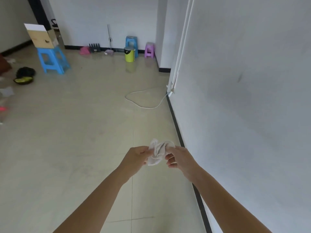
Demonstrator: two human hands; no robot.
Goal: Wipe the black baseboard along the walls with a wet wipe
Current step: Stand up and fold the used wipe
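Room: pale glossy tiled floor [75,132]; grey-white walls [244,98]. Blue plastic stool [53,60] bearing an open cardboard box [41,37], at left. Second blue stool [131,42], purple stool [149,50] and yellow-green bin [130,54] by the far wall. White cable [143,101] looped on the floor

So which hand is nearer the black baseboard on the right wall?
Right. The right hand sits just beside the baseboard; the left hand is farther out over the floor, across the wipe.
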